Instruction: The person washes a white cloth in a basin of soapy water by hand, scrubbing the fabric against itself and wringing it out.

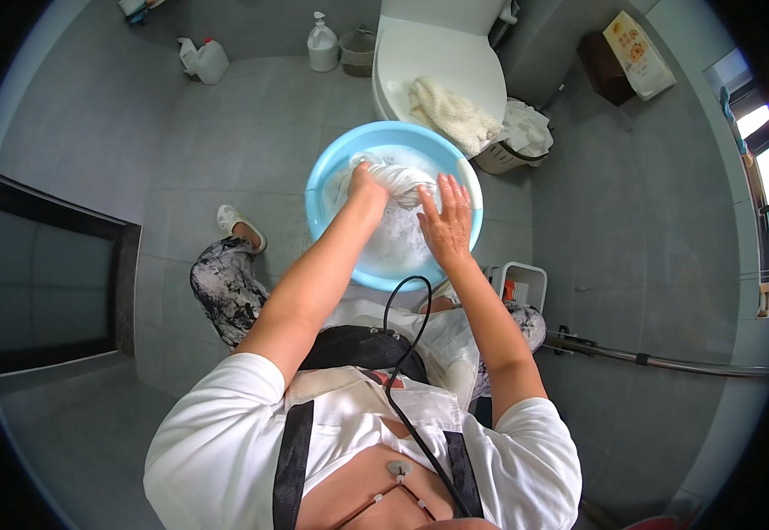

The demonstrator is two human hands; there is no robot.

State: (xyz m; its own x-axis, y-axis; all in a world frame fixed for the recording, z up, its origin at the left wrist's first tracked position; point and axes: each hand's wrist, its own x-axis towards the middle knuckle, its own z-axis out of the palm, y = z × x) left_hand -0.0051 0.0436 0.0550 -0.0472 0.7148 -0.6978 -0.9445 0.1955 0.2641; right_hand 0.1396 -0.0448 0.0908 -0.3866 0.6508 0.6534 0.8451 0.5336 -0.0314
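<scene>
A light blue basin [317, 196] stands on the floor before me, holding sudsy water [393, 240]. Over the water is a wet, twisted white cloth [399, 180]. My left hand [366, 184] is closed round the cloth's left part, with its fingertips mostly hidden. At the cloth's right end, my right hand [447, 221] has its fingers stretched out and apart, close to the fabric. Whether the right fingertips touch the cloth is hard to tell. More pale fabric shows in the basin beside the left hand.
Behind the basin is a white toilet [442, 57] with a cream knitted cloth [452, 113] draped on it. A lined bin [499, 159] stands at its right. A pump bottle [322, 44], a bucket [357, 53] and a white jug [205, 62] line the back wall. A black cable [385, 305] hangs before me.
</scene>
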